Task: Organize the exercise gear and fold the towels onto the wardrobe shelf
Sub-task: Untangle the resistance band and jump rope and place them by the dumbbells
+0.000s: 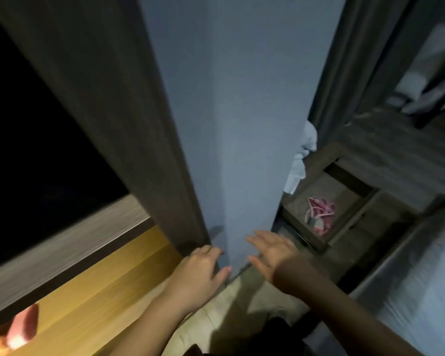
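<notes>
The pale wardrobe door (242, 124) stands wide between both hands, with a white towel (302, 155) bunched behind it. The right hand (270, 255) is spread flat and holds nothing. The left hand (201, 268) curls at the door's foot, and I can't tell whether it grips. Best to swing the door clear before reaching for the pink cords (319, 214) in the low compartment.

I can't read any words, numbers or signs here. The picture is dim and blurry, and nothing I see has letters on it.
</notes>
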